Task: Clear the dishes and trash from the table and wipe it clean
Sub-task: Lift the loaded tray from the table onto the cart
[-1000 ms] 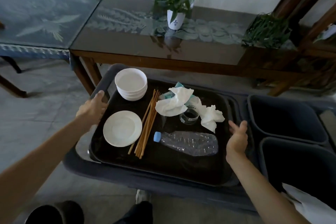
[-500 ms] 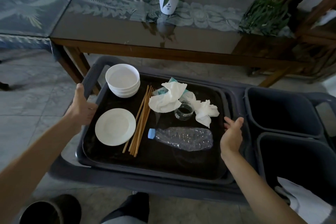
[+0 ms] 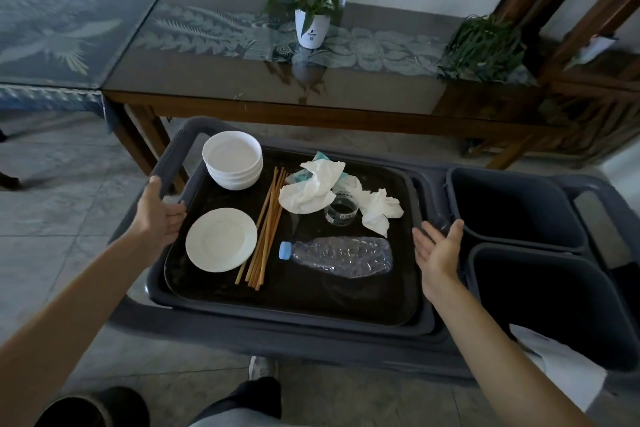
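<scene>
A black tray (image 3: 311, 295) sits in the top of a grey cart (image 3: 277, 336). On it are stacked white bowls (image 3: 232, 159), a white plate (image 3: 221, 239), several wooden chopsticks (image 3: 266, 229), crumpled tissues (image 3: 311, 187), a small clear glass (image 3: 341, 213) and a crushed plastic bottle (image 3: 343, 255) with a blue cap. My left hand (image 3: 159, 218) rests at the tray's left rim, thumb up and fingers loosely curled against the edge. Beside the right rim, my right hand (image 3: 440, 253) is spread, palm facing the tray, holding nothing.
Two dark bins (image 3: 512, 204) (image 3: 554, 302) fill the cart's right side, and a white cloth (image 3: 561, 371) hangs at the near one. Behind the cart stands a glass-topped wooden table (image 3: 242, 80) with a potted plant (image 3: 311, 26). A dark round container (image 3: 90, 409) stands on the floor at the lower left.
The tray and its load stay in the cart. My right hand has spread wider beside the right rim. The left hand has stayed at the left rim.
</scene>
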The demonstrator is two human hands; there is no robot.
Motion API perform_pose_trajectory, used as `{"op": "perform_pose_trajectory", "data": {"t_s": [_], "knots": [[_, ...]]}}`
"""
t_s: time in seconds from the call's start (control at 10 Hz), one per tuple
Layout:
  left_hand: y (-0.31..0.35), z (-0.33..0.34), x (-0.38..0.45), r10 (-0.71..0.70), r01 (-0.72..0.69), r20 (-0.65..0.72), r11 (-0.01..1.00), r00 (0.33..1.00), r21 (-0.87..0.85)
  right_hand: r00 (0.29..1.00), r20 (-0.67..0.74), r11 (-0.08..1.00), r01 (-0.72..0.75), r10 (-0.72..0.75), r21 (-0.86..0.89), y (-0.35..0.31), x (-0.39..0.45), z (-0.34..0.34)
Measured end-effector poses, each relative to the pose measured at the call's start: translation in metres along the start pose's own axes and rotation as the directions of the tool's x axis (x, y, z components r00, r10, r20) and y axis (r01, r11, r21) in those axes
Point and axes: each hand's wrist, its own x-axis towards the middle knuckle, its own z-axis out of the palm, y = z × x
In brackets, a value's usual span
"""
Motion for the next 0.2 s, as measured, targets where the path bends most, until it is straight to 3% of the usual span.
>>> {"op": "perform_pose_trajectory", "data": {"t_s": [0.1,0.2], "knots": [[-0.009,0.007,-0.011,0.058,-0.058,0.005,0.997,0.998,0.05,0.997,0.056,0.998,0.056,-0.054,-0.035,-0.002,-0.01,-0.003],[-0.012,0.009,-0.026,0.169,-0.178,0.06,0.96,0.984,0.217,0.978,0.147,0.985,0.158,-0.146,-0.073,-0.018,-0.025,-0.005]]}}
